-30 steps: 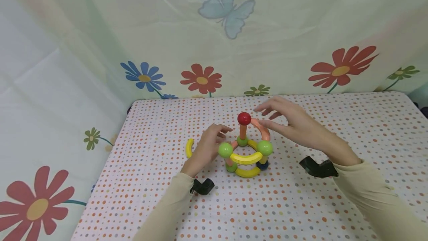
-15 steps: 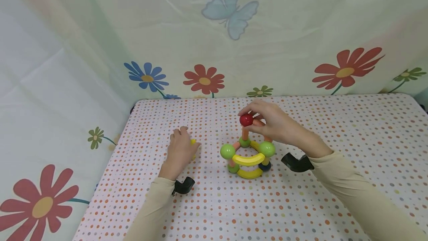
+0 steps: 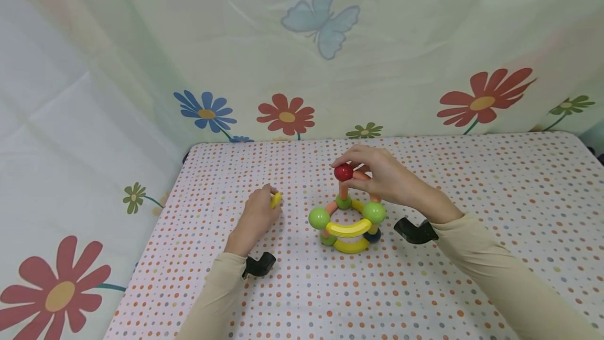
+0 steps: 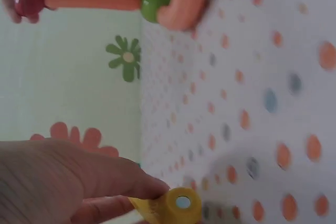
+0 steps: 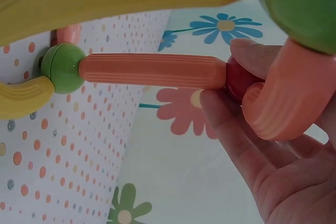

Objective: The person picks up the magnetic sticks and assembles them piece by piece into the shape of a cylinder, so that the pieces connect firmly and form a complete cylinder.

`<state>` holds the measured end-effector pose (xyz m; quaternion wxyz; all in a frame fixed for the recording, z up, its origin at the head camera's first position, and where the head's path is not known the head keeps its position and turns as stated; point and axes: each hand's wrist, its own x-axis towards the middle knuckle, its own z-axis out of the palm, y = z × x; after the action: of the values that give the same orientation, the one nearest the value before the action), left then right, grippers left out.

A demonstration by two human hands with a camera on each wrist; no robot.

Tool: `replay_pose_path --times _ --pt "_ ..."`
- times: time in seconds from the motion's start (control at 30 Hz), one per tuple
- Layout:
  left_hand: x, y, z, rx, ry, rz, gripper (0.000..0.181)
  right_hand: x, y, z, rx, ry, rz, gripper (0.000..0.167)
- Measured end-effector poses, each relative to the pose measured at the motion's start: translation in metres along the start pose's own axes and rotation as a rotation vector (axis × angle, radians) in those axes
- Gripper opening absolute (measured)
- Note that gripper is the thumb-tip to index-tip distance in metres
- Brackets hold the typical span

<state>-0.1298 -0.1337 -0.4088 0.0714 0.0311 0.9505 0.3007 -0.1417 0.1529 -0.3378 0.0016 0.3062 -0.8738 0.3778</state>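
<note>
My left hand (image 3: 258,215) pinches a curved yellow magnetic rod (image 3: 276,200) just above the table, left of a built frame. A metal disc shows in the rod's end in the left wrist view. My right hand (image 3: 381,174) grips the red ball (image 3: 343,172) at the frame's top between thumb and fingers. Under that ball stands a straight orange rod (image 5: 152,70), set on a green ball (image 5: 63,68). A curved orange rod (image 5: 294,98) joins the red ball to another green ball (image 3: 374,213). A curved yellow rod (image 3: 349,229) links the two front green balls.
The frame's lower ring has a dark blue ball (image 3: 373,235), a green ball (image 3: 327,238) and another curved yellow rod (image 3: 351,246). White cloth with coloured dots covers the table (image 3: 302,287). A flowered curtain (image 3: 406,56) hangs behind and at the left.
My left hand has moved left from beside the frame and picked up the curved yellow rod. My right hand has come in from the right and taken hold of the red ball.
</note>
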Motion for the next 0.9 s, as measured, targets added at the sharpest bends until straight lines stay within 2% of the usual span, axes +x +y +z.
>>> replay_pose_path --times 0.17,0.3,0.4,0.5,0.63,0.77,0.9 --pt "0.002 0.024 -0.008 -0.173 -0.048 0.121 0.032 0.0 0.001 0.0 -0.013 0.001 0.006 0.037" --pt "0.007 0.048 -0.016 -0.27 -0.068 0.225 0.036 0.0 0.002 0.0 -0.013 0.002 0.011 0.037" --pt "0.011 0.063 -0.02 -0.311 -0.087 0.279 0.037 0.0 0.001 0.0 0.001 0.004 0.019 0.036" --pt "0.014 0.074 -0.024 -0.313 -0.112 0.303 0.036 0.0 0.001 0.0 0.011 0.001 0.02 0.036" --pt "0.016 0.081 -0.026 -0.279 -0.137 0.32 0.033 0.0 0.002 0.0 0.024 -0.003 0.021 0.04" --pt "0.018 0.081 -0.025 -0.275 -0.142 0.326 0.031 0.0 0.003 0.0 0.037 -0.005 0.021 0.044" --pt "0.02 0.077 -0.023 -0.336 -0.163 0.327 0.03 -0.001 0.002 -0.002 0.031 -0.005 0.01 0.042"
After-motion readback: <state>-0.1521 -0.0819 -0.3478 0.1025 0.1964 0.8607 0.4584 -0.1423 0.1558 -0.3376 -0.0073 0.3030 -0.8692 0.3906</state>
